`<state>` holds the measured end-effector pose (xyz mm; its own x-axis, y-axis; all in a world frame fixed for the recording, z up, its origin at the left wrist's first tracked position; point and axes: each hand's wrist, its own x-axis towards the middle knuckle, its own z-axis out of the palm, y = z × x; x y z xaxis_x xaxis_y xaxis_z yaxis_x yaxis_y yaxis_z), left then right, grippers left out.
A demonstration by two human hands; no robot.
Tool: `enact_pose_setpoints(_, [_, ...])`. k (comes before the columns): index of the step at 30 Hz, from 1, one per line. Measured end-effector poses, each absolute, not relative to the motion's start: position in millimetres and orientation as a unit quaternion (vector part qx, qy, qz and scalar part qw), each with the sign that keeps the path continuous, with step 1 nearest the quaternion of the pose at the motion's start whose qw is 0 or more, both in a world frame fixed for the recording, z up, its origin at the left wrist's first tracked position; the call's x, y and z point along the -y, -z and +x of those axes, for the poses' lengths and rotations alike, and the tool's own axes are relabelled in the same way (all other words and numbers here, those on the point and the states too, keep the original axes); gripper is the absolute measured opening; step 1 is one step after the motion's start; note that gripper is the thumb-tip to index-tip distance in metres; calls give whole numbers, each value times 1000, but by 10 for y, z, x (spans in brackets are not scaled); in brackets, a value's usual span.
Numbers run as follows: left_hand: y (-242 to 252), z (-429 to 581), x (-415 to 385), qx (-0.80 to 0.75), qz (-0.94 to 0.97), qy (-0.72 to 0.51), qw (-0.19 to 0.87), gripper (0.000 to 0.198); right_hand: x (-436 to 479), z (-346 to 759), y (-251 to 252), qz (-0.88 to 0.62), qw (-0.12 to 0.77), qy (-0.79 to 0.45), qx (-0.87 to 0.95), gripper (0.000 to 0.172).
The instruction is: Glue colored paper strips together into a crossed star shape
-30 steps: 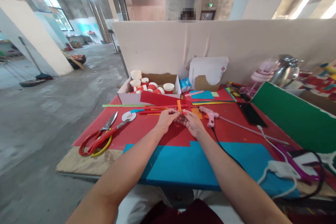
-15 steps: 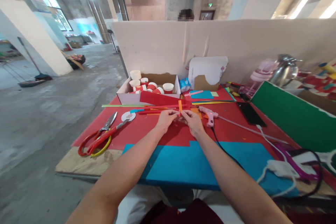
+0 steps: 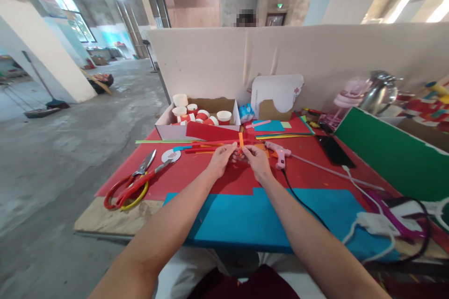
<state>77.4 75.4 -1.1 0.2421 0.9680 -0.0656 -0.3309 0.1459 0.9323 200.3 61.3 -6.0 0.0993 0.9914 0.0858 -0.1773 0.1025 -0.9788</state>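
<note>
One narrow orange paper strip [image 3: 241,140] stands upright, pinched between left hand [image 3: 220,160] and right hand [image 3: 257,161].

Orange paper strip [image 3: 241,140]: lower end is hidden behind the fingertips of left hand [image 3: 220,161] and right hand [image 3: 258,163]. Can't tell which hand actually pinches it. The bit between the two palms is too small to make out. Paper cups [image 3: 202,116] in cardboard box [image 3: 164,127] are half covered by red sheet [image 3: 210,131]. Green board [image 3: 389,159] is cut off at the right edge. Pink bottle [image 3: 345,103] and kettle [image 3: 380,91] are blurred.
</note>
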Motion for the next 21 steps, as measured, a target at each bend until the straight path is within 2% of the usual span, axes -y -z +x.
enact_pose_setpoints(10, [59,726,-805,-380,438,-460,673,26,-617,2059,55,-476,550,-451,517,23])
enact_pose_setpoints(17, [77,738,-844,-396,415,-497,651,24,-596,2028,44,-398,558,-591,425,27])
enact_pose_setpoints(21, [53,747,-825,-408,411,-490,652,21,-582,2004,37,-402,565,-584,421,33])
